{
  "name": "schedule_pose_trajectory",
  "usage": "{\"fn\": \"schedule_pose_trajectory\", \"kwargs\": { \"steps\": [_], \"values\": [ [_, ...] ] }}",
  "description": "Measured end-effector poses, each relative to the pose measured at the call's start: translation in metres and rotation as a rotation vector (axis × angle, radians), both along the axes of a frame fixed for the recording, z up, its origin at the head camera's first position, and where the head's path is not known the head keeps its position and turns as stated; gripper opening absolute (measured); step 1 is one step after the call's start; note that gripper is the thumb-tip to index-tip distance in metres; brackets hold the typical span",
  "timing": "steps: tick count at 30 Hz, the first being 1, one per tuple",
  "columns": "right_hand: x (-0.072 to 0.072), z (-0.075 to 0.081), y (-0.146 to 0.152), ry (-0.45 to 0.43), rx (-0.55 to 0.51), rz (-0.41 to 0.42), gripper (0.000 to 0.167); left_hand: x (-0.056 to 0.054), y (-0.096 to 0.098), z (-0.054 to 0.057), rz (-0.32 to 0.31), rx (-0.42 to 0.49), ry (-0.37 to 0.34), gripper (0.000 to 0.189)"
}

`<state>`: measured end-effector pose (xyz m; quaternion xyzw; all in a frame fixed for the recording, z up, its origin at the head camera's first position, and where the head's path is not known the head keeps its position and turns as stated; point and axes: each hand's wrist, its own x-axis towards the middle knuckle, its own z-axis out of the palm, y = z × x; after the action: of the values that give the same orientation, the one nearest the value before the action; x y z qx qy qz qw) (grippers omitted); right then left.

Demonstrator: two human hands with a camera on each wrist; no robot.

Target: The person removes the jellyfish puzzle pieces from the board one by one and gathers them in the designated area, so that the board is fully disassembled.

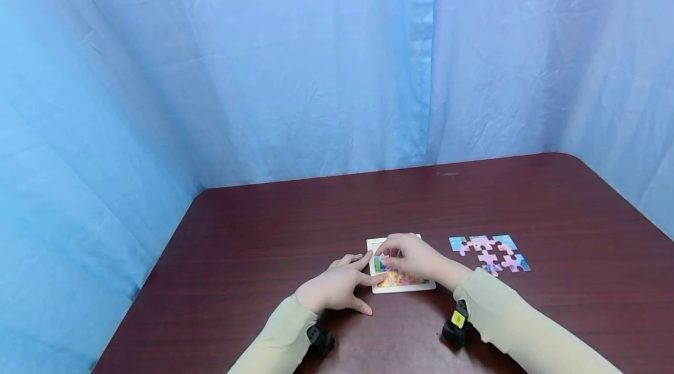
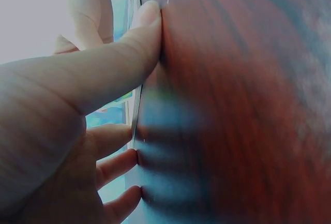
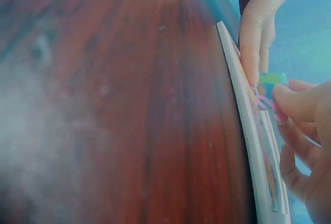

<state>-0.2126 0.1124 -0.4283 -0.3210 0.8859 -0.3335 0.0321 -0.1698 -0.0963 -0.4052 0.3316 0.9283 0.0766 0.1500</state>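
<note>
One puzzle piece (image 3: 274,78) is pinched between the right hand's (image 1: 413,251) thumb and fingers at the white-rimmed tray (image 1: 404,289), lower centre of the head view; loose pieces (image 1: 488,258) lie farther right. Best to line up its edges with its neighbours, then press it flat while the tray is steadied. The right hand arches downward; the left hand (image 1: 337,287), fingers spread and grasping nothing, touches the tray's left side.

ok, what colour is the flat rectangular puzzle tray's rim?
Off-white; the puzzle tray's rim shows best in the head view.
</note>
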Motion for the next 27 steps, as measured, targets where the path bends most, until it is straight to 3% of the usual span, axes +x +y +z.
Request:
{"fn": "schedule_pose_trajectory", "kwargs": {
  "steps": [12,27],
  "values": [
    [-0.007,0.005,-0.012,-0.191,0.023,-0.188,0.008,0.001,0.001,0.001,0.003,-0.013,-0.001,0.064],
    [-0.01,0.022,-0.001,-0.231,-0.052,-0.157,0.014,0.001,0.001,0.002,-0.002,-0.008,-0.003,0.065]
  ]
}}
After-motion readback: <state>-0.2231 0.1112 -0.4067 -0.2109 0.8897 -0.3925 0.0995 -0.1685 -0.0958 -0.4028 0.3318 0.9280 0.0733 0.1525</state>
